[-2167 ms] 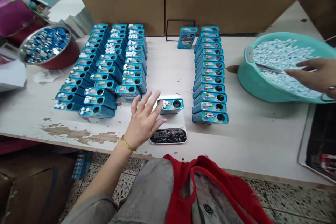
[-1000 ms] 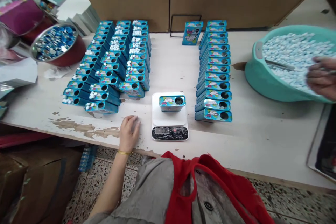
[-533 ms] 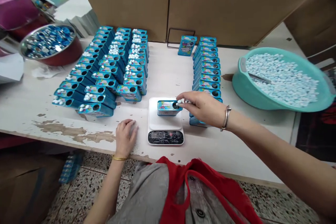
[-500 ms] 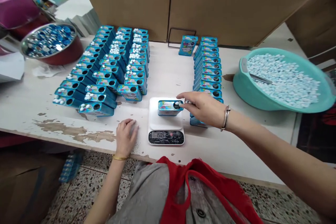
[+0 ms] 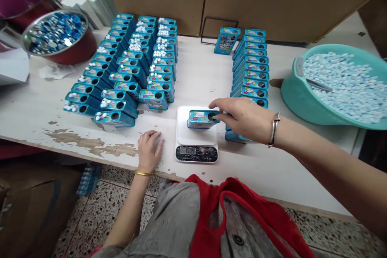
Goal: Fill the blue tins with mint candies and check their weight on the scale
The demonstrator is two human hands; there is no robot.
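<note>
A blue tin (image 5: 199, 119) with a round hole in its top stands on the white scale (image 5: 185, 137), whose display reads about 1504. My right hand (image 5: 246, 119) comes in from the right, with thumb and fingertips at the tin's hole. Its fingers are apart at the tips, and whether a candy is between them is hidden. My left hand (image 5: 149, 151) rests on the table left of the scale, holding nothing, with its thumb apart from the curled fingers. Rows of blue tins (image 5: 116, 117), several with white candies on top, stand at the left. More tins (image 5: 255, 84) line up behind my right hand.
A turquoise basin (image 5: 305, 102) of pale candies, with a metal tool (image 5: 319, 85) in it, stands at the right. A bowl (image 5: 68, 50) of blue shiny pieces is at the back left. Cardboard boxes (image 5: 256, 4) and a thin wire stand (image 5: 203, 32) are behind the tins.
The view has shifted, so the table items appear further right and higher. White candies seen at the tin's hole by my right fingertips no longer show. My left hand stays on the table.
</note>
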